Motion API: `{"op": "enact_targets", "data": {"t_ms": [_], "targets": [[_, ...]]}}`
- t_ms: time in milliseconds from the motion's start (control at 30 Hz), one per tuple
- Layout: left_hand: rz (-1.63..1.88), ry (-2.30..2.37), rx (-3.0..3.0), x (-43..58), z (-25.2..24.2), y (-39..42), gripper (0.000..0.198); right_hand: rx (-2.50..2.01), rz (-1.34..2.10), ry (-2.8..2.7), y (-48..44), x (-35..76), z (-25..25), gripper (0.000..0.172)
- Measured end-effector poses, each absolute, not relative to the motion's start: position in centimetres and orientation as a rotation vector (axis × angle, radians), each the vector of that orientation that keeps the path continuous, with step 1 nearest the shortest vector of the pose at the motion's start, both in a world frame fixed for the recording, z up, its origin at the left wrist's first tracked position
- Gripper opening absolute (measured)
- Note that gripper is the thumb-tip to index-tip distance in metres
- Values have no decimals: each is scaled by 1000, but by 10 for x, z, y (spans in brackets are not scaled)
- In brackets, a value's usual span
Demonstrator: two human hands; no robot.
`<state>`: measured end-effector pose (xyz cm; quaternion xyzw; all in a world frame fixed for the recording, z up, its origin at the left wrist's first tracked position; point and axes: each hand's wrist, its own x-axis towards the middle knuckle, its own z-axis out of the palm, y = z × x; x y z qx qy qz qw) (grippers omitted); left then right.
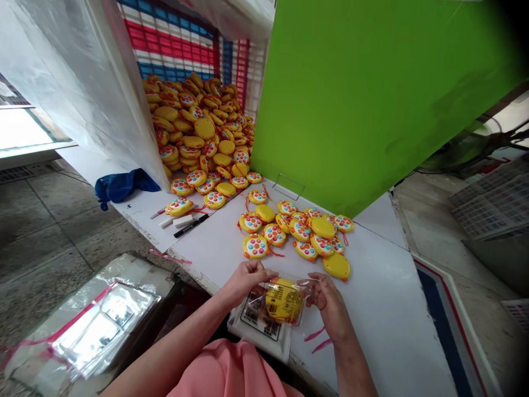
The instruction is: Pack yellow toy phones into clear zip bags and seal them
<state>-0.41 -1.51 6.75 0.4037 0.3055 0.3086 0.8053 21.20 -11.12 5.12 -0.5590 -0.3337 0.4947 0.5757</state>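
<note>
Between my two hands is a clear printed plastic bag [303,314] with a yellow toy [283,299] inside, its back facing up. My left hand [248,281] pinches the bag's upper left corner, and my right hand [326,300] grips its upper right edge. Under it, at the table's front edge, lies a stack of printed plastic bags [264,333]. Pink strips [318,339] lie beside the stack, below my right hand. Just beyond my hands, several loose yellow toys [255,246] with coloured buttons are spread over the white table [376,286].
A big heap of the same toys [198,132] fills a plastic-lined crate at the back left. A green board [351,99] stands behind the table. A black marker [190,226] and a blue cloth [124,187] lie to the left. More clear bags [103,325] rest on a box at lower left.
</note>
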Motion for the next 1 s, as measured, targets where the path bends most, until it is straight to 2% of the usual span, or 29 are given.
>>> {"op": "enact_targets", "data": {"t_ms": [67, 167, 300, 367, 467, 567, 667, 767, 867, 1000], "targets": [[690, 632, 891, -1, 68, -17, 48, -1390, 1173, -864, -112, 206, 53, 42], [674, 569, 886, 2, 68, -21, 47, -1482, 1164, -981, -117, 206, 53, 40], [610, 591, 1113, 0, 62, -24, 50, -1543, 1094, -848, -129, 242, 43, 41], [582, 714, 1419, -4, 56, -25, 40, -1539, 930, -635, -139, 275, 39, 42], [466, 866, 1868, -9, 44, -28, 23, -1392, 469, -360, -154, 325, 39, 36], [368, 930, 2169, -5, 35, -30, 24, -1198, 160, -222, -159, 351, 45, 34], [270, 1016, 2374, 6, 31, -32, 22, -1325, 177, -246, -145, 349, 43, 53], [170, 1081, 2486, 15, 28, -33, 18, -1745, 252, -456, -118, 336, 31, 76], [132, 1090, 2563, 20, 26, -33, 19, -2016, 302, -656, -91, 325, 17, 85], [168, 1078, 2662, 22, 23, -33, 19, -2138, 301, -789, -72, 314, 12, 90]]}}
